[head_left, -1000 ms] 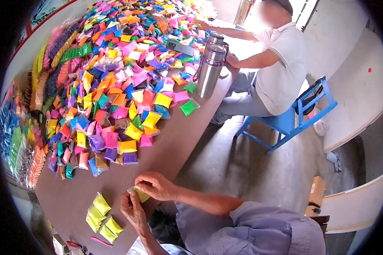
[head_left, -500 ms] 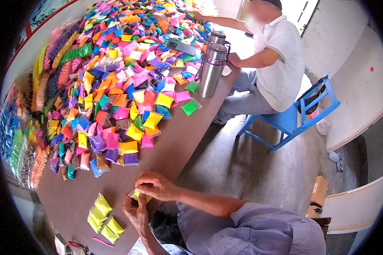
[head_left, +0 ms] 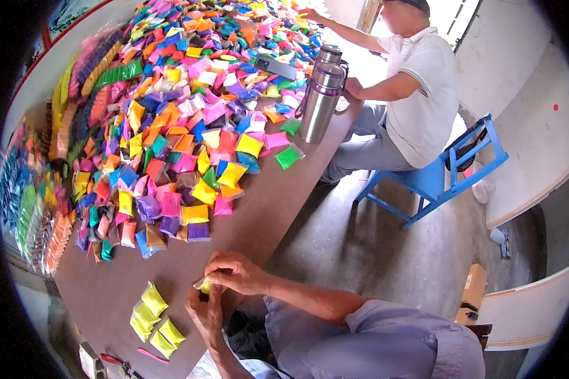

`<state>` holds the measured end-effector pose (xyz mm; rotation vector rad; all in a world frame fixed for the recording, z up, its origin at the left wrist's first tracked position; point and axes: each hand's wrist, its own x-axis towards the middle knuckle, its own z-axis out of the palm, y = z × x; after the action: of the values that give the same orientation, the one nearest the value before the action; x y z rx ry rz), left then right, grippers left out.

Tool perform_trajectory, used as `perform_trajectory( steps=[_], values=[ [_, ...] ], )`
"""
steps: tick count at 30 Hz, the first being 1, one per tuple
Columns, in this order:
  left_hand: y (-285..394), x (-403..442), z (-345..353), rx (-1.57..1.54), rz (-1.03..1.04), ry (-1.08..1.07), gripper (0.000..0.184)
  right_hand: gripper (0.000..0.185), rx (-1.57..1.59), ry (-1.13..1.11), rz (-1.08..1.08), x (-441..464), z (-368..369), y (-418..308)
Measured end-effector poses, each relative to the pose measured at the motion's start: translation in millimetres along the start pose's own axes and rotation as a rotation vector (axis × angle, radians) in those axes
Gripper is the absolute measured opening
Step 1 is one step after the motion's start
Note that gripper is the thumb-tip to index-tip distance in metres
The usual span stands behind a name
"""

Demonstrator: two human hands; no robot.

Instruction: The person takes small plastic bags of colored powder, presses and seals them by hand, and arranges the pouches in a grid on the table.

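A small yellow packet [head_left: 204,286] is pinched between my two hands at the near edge of the table. My left hand [head_left: 205,309] grips it from below with thumb and fingers together. From above, my right hand [head_left: 237,274] presses its bent fingers on the packet's upper edge, and those fingertips partly hide it. Several light-yellow packets [head_left: 153,299] lie grouped on the brown table [head_left: 234,230] just left of my hands. Beside them is a thin pink strip [head_left: 153,355].
A big heap of colourful packets [head_left: 189,139] covers the table's far part, a phone [head_left: 275,67] on top. Steel flasks [head_left: 322,107] stand at the edge. Another person [head_left: 417,101] sits on a blue chair [head_left: 423,183], one hand at the heap. A red-handled tool [head_left: 112,359] lies lower left.
My right hand's fingers have shifted slightly on the packet, and less of its yellow shows. The view has tilted a little. The other person's reaching hand has moved slightly.
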<state>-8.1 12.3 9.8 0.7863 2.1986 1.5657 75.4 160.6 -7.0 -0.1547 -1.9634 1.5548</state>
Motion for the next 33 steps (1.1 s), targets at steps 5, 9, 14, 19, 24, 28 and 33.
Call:
perform_trajectory(
  steps=[5,9,14,19,24,28,33],
  values=[
    [-12,-2,5,-0.126,-0.061,0.019,0.023,0.012,0.059,-0.002,0.069,-2,-1,0],
    [5,-1,2,-0.01,0.014,0.011,0.027,0.018,0.187,0.085,0.272,-5,3,7],
    [18,-2,5,-0.119,-0.074,0.008,0.024,0.008,0.106,0.14,0.14,-2,2,5],
    [16,-2,7,-0.005,-0.017,0.037,0.022,0.007,0.173,0.205,0.191,-4,3,0],
    [19,-5,6,-0.027,-0.038,0.059,0.029,0.008,0.271,0.258,0.231,-5,5,3],
    [-1,-1,8,-0.043,0.072,0.092,0.035,0.013,0.204,0.164,0.268,-3,0,-2],
    [0,-4,5,-0.077,-0.011,0.048,0.034,0.012,0.226,0.204,0.283,-5,1,0]
  ],
)
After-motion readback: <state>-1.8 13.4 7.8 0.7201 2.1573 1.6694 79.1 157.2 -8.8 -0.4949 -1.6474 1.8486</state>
